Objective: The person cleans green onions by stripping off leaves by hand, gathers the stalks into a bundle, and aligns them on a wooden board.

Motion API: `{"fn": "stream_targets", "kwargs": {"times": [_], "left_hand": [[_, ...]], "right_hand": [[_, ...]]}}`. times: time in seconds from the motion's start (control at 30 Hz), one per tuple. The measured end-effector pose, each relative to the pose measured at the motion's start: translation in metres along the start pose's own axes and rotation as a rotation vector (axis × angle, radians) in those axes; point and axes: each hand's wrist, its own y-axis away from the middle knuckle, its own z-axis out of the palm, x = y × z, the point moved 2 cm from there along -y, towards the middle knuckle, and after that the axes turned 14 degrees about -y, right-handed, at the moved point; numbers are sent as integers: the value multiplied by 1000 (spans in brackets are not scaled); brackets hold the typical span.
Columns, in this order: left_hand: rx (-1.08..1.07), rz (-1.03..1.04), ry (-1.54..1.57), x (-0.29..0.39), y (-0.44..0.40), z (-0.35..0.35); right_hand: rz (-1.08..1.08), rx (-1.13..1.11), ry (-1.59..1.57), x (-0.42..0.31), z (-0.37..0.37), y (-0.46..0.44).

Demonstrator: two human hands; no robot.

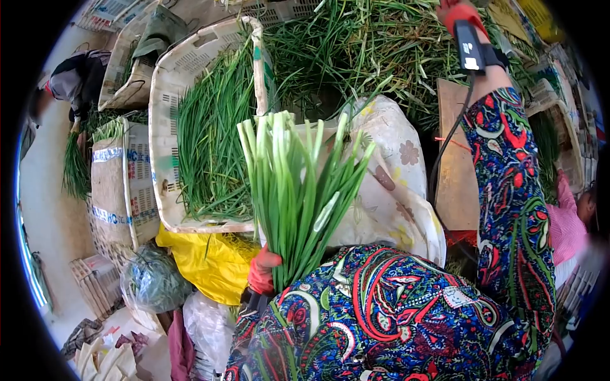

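My left hand (264,270), in a red glove, is closed round the lower part of a thick bunch of garlic chives (286,203). The pale cut ends point up and away from me, in front of my patterned clothing. My right arm stretches far out to the top right. My right hand (459,14), also red-gloved with a black device strapped at the wrist, is at the top edge by a large heap of loose chives (381,44). Its fingers are mostly cut off by the frame, so its grip cannot be made out.
A white plastic crate (157,146) with chives stands left of the bunch. A flowered plastic sheet (397,152) covers my lap side, beside a wooden board (459,171). A yellow bag (206,263) lies below the crate. Other people (70,82) work at left and right (565,228).
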Motion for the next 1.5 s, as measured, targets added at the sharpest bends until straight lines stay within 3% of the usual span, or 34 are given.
{"fn": "stream_targets", "kwargs": {"times": [0.1, 0.2, 0.23, 0.27, 0.33, 0.43, 0.53, 0.6, 0.63, 0.67, 0.73, 0.8, 0.83, 0.93, 0.97, 1.07, 1.1, 1.13, 1.17, 1.27, 1.3, 1.37, 1.47, 1.5], "left_hand": [[-89, 1, 77, 2, -3, 2], [-26, 51, 19, 4, -5, 8], [-19, 59, 4, 4, -6, 9], [-15, 64, -16, 5, -6, 9], [23, 28, -23, 6, -6, 15], [37, 65, -24, 3, -8, 16], [44, 85, -20, 3, -4, 12], [-52, 44, 22, 4, -1, 8], [-55, 41, 21, 3, -1, 8], [-61, 38, 18, 3, -1, 7], [-106, 17, 39, 1, -2, 1], [-146, 26, 21, 2, -4, 6], [-43, 51, -151, 2, -5, 12], [-31, 44, -200, 0, -4, 7], [-54, 27, -216, 2, -3, 6], [-213, -22, -184, 2, -1, -13], [-169, 5, -289, -1, 1, -30], [-156, 2, -302, -2, 3, -32], [-144, 2, -314, -3, 4, -33], [-110, 21, -234, -2, 7, -29], [-83, 54, -212, -2, 10, -30], [-39, 123, -203, 3, 9, -16], [-84, 105, -214, 13, 5, -10], [-62, 153, -224, 15, 3, -17]], "right_hand": [[648, 385, -420, 20, -11, -14], [225, -854, 39, -14, 41, 108], [531, -1030, -6, -25, 66, 153], [80, -1220, 53, -29, 74, 191], [-407, -1309, 49, -32, 90, 241], [-449, -1288, 65, -22, 99, 265], [-199, -1352, -134, -24, 107, 254], [516, -1056, -588, -32, 111, 240], [486, -1003, -389, -42, 109, 216], [306, -1027, -402, -47, 113, 195], [257, -984, -218, -64, 113, 175], [330, -950, -309, -60, 117, 166], [366, -934, -357, -57, 120, 161], [288, -880, -395, -45, 125, 143], [121, -878, -331, -40, 126, 132], [538, -432, -660, -41, 133, 82], [336, -400, -719, -33, 128, 47], [432, -216, -1125, -31, 118, 8], [171, -248, -961, -7, 86, -61], [-133, -460, -468, 13, -20, -116], [258, -326, -389, 18, -20, -92], [871, -551, -649, 29, -8, -6], [1306, -440, -700, 63, 23, 154], [1538, -655, -975, 82, 30, 199]]}}
